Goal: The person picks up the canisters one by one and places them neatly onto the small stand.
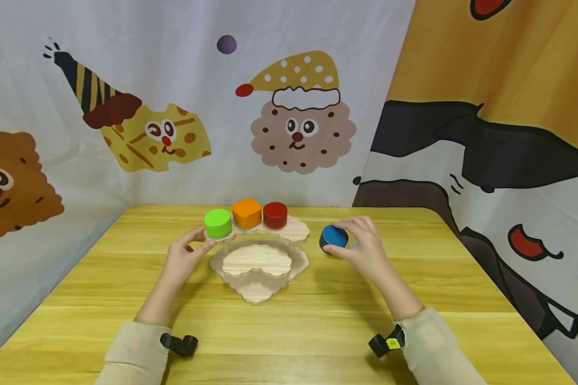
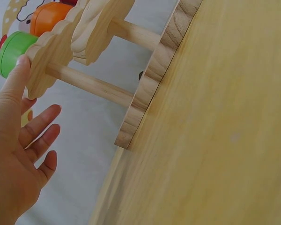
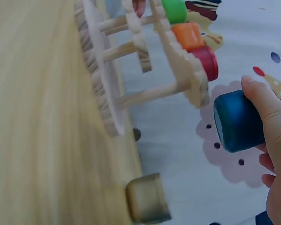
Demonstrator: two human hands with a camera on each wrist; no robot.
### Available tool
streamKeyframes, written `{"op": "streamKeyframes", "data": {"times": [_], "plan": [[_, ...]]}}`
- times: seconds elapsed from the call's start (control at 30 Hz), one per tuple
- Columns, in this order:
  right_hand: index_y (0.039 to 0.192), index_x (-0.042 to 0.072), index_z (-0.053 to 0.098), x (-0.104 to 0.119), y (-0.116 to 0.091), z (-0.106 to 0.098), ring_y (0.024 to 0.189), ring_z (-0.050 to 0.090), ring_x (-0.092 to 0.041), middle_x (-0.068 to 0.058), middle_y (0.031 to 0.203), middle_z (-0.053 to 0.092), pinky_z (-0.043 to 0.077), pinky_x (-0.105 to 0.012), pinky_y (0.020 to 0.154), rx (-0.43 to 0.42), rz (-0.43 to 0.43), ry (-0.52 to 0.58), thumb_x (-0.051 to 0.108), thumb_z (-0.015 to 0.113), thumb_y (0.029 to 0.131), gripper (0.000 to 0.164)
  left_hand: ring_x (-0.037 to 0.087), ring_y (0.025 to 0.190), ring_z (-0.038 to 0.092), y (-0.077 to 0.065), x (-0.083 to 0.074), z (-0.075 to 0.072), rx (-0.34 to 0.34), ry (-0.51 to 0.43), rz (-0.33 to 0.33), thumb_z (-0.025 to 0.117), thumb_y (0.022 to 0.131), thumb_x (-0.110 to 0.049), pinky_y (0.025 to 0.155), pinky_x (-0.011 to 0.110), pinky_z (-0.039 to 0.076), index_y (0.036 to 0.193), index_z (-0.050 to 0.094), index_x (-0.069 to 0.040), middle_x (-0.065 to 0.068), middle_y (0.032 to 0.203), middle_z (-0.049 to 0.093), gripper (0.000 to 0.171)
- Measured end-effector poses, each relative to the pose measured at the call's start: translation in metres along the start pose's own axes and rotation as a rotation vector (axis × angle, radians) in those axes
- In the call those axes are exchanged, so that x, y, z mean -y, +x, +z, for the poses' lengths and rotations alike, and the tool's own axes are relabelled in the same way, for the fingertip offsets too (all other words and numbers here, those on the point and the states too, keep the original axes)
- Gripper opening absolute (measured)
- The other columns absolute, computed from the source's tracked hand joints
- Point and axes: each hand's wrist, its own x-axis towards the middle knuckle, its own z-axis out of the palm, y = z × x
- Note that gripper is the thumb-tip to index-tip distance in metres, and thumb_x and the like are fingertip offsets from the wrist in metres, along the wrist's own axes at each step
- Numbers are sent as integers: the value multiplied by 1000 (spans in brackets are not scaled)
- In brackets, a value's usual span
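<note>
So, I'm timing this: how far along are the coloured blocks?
Apparently done: round green block, squarish orange block and round red block sit on the scalloped wooden top tier. In hand: right hand holds a round blue block. Likely remaining: placing it, perhaps also the blurred brownish block.

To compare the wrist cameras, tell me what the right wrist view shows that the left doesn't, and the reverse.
Only the right wrist view: the right hand holding the blue block, and a blurred brownish block.

Only the left wrist view: most of the left hand, of which the other catches just a bit.

Both: the table, wooden stand, green block, orange block and red block.
</note>
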Motion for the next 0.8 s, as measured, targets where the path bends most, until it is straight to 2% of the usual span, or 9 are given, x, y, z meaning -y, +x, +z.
{"op": "streamKeyframes", "data": {"times": [0.27, 0.5, 0.8], "plan": [[109, 5, 71, 15, 21, 1, 106, 45, -26, -8, 109, 65, 36, -45, 83, 2, -4, 12, 29, 89, 66, 52, 27, 90, 49, 0, 0, 0, -6, 8, -1, 68, 90, -32, 70, 26, 39, 132, 55, -1, 17, 113, 61, 54], [110, 5, 71, 22, 35, 3, 106, 45, -25, -6, 107, 65, 36, -45, 84, 16, -15, 21, 31, 89, 67, 53, 32, 97, 51, -1, -1, 0, -9, 9, 15, 67, 91, -28, 73, 26, 38, 132, 53, 3, 20, 112, 62, 53], [110, 5, 71, 29, 50, 9, 105, 46, -26, -8, 108, 66, 37, -44, 84, 40, -23, 14, 34, 88, 67, 54, 31, 97, 50, -2, -5, 0, -4, 6, -18, 68, 91, -28, 74, 25, 37, 132, 53, 3, 20, 112, 61, 54]]}}
